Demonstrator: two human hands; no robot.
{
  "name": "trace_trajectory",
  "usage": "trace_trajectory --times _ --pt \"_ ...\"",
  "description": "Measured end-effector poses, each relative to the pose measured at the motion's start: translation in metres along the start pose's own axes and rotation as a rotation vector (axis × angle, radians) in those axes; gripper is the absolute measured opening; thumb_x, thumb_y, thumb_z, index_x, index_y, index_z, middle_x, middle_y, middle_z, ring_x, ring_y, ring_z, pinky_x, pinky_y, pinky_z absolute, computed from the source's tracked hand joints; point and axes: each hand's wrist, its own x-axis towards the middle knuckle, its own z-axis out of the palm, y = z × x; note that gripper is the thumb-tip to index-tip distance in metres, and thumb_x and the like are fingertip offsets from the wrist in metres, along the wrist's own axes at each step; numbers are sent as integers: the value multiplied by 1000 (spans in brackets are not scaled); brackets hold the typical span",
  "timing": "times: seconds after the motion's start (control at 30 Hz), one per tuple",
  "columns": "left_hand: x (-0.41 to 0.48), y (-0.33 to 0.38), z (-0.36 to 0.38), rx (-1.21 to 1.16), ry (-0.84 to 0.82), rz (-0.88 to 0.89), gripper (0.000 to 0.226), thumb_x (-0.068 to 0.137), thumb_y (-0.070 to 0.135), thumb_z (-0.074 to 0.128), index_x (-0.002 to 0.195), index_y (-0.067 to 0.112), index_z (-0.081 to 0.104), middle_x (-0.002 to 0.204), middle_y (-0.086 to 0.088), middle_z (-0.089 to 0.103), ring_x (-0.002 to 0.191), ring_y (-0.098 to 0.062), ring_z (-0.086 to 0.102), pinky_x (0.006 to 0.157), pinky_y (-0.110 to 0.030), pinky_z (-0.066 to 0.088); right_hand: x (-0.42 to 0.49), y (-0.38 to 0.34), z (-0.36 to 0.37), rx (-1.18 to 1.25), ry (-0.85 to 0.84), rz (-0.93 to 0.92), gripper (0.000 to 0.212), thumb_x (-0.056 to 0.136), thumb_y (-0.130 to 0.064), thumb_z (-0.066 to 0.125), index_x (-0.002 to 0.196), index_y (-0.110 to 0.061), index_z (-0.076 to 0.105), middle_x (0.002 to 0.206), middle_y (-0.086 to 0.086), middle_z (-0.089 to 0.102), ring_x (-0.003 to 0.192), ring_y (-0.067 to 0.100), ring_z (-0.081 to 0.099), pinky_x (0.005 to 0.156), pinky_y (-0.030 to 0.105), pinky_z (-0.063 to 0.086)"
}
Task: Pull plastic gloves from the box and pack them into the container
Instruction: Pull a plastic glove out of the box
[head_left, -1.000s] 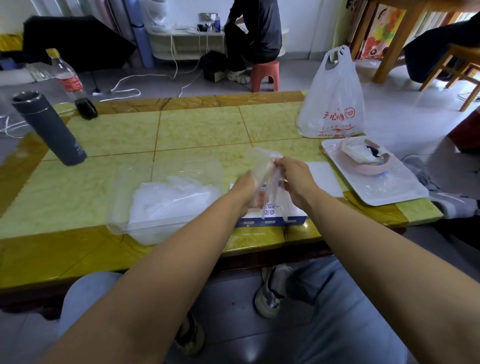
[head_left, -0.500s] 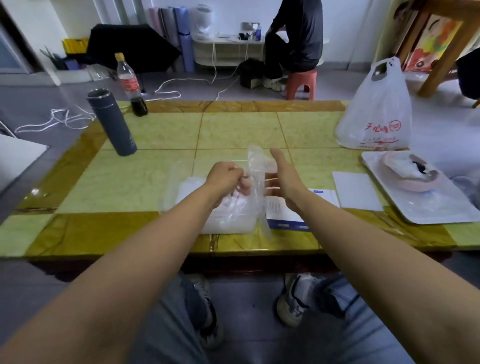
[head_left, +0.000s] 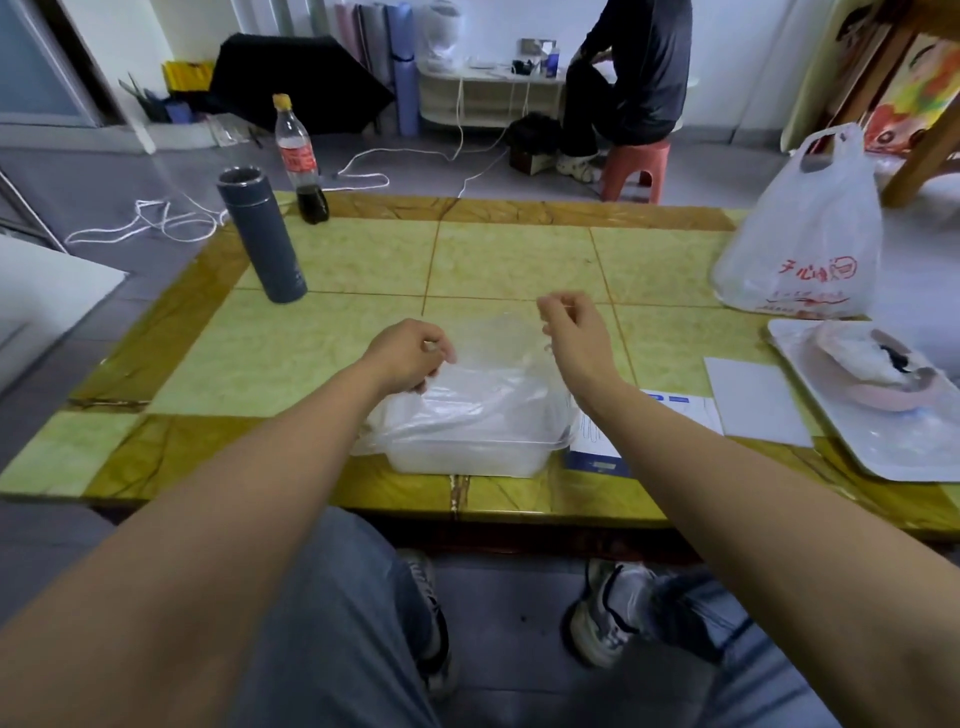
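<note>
Head | left hand (head_left: 410, 357) fingers curled, pinching glove (head_left: 493, 364) | right hand (head_left: 574, 335) fingers curled, pinching glove

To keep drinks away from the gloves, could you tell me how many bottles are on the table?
2. A grey flask stands near the table's far left corner; a plastic bottle with dark liquid behind it at the far edge. The white bag could hide others.

Soft daylight — wide-angle edge distortion
</note>
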Motion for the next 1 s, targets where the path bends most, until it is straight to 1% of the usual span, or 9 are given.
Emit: trace_trajectory --times 0.13,0.3,0.4,0.53,0.6,0.7,0.8,0.9,1.0 --pt "13 6 8 193 -40 63 22 95 14 48 87 22 67 74 3 59 64 -18 55 61 -26 44 1 -3 6 -164 52 -281 15 89 -20 57 79 -18 67 81 -4 66 77 9 56 67 22 42" --pt "29 8 21 459 -17 80 24 96 17 45 94 25 68 88 2 59 79 -19 52 66 -28 37 -5 -3 8 -143 -228 -204 34 88 -11 50 59 -6 65 54 8 63 52 17 56 53 26 44" --pt "33 3 31 546 -56 92 24 97 19 46 101 26 68 99 2 64 83 -19 54 67 -28 38 1 11 15 -374 -393 -28 28 90 -13 51 78 -2 72 69 9 71 61 18 63 61 28 51" --pt "32 -4 39 624 -13 139 27 96 19 52 122 23 59 117 -5 59 103 -25 55 78 -32 44 10 24 30 -880 -624 89 31 92 -16 53 119 -5 65 109 11 68 98 29 64 91 40 52" --pt "30 -2 39 738 80 218 35 92 15 58 126 20 54 121 -8 51 111 -26 47 86 -33 41 8 26 39 -913 -736 205 38 96 -18 52 129 0 55 121 16 62 108 34 61 91 41 52" --pt "24 7 38 777 234 311 26 86 8 58 111 16 55 109 -7 51 97 -25 47 79 -32 38 5 32 47 -922 -806 366 46 98 -19 51 140 -5 40 122 16 58 95 30 60 83 39 52" --pt "18 13 44 715 -10 137 12 88 11 58 99 13 57 96 -6 58 82 -24 54 67 -31 41 5 39 50 -893 -810 421 57 98 -17 50 149 -12 25 122 14 53 87 24 57 82 37 52" --pt "18 9 49 685 -391 -160 27 91 28 62 110 10 55 93 -6 62 68 -20 60 70 -30 49 9 41 50 -833 -744 395 64 97 -14 52 153 -13 20 144 14 41 113 31 55 92 42 53" --pt "21 -4 53 646 -496 -290 61 93 27 60 142 9 28 126 -16 53 98 -28 60 81 -35 50 12 44 47 -848 -738 360 61 97 -16 55 151 -12 28 152 11 34 129 33 45 100 42 47"
